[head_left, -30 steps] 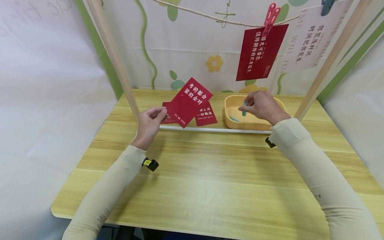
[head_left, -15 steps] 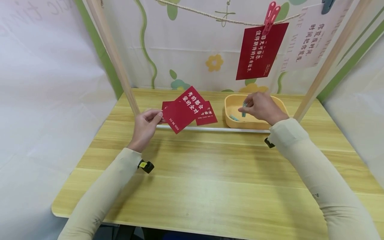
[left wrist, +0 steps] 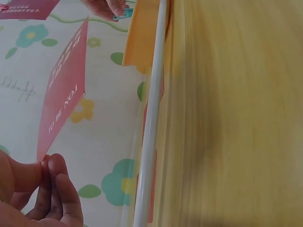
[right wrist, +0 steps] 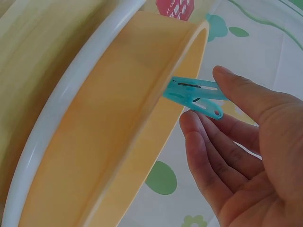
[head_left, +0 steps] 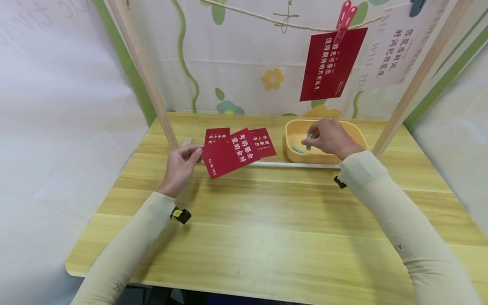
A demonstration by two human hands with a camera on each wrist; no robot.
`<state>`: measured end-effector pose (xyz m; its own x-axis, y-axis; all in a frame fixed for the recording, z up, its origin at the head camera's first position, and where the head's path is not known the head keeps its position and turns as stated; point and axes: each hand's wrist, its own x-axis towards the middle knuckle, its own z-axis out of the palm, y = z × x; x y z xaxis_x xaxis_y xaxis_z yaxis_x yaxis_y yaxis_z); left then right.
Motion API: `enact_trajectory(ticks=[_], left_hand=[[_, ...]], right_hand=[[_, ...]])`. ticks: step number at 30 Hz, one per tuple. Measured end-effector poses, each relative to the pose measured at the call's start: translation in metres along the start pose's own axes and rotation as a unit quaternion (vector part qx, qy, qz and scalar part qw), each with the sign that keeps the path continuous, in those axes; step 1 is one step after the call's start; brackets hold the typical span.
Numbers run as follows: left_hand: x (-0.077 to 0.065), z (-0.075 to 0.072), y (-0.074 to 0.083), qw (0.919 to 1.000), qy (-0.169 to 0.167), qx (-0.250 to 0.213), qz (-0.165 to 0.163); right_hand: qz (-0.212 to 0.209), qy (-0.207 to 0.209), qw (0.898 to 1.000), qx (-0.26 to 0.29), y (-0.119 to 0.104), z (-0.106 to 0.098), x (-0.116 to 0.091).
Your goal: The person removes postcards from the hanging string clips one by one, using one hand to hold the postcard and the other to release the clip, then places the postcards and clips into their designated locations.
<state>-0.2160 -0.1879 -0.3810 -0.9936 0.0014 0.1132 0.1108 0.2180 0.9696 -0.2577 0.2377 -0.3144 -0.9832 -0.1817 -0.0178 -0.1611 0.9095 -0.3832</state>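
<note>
My left hand (head_left: pixel 178 168) pinches a red card (head_left: pixel 228 154) by its left corner, between thumb and fingers; white lettering shows on its face. Two more red cards lie behind it on the table, one at the left (head_left: pixel 217 134) and one at the right (head_left: pixel 265 142), both partly covered. Over the yellow basket (head_left: pixel 291 157), my right hand (head_left: pixel 332 137) holds a teal clothespin (right wrist: pixel 194 94) between thumb and fingers. A second teal clothespin (head_left: pixel 297 149) lies inside the basket.
Above hangs a rope (head_left: pixel 263 19) between wooden posts. A pink clothespin (head_left: pixel 345 21) holds a red card (head_left: pixel 331 65) on it, and a dark clothespin (head_left: pixel 417 7) a pale card (head_left: pixel 398 51). A white bar (head_left: pixel 286 164) runs before the basket.
My left hand has drawn back to the left and slightly down, and its card has turned and lowered, uncovering more of the cards behind. The right hand with its clothespin has barely moved.
</note>
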Motion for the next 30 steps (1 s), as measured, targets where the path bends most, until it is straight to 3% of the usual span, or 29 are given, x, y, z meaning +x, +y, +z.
enact_trajectory(ticks=[15, 25, 30], left_hand=[[0.0, -0.006, -0.015, 0.998, -0.022, 0.058, -0.009], [-0.005, -0.008, -0.025, 0.9934, -0.047, 0.094, -0.047], [-0.006, -0.009, -0.031, 0.9911, -0.067, 0.103, -0.05]], right_hand=[[-0.005, 0.002, 1.0, 0.006, -0.001, 0.008, 0.003], [-0.008, -0.004, 1.0, 0.004, -0.002, 0.012, 0.004], [0.0, -0.016, 1.0, 0.008, -0.002, 0.014, 0.005]])
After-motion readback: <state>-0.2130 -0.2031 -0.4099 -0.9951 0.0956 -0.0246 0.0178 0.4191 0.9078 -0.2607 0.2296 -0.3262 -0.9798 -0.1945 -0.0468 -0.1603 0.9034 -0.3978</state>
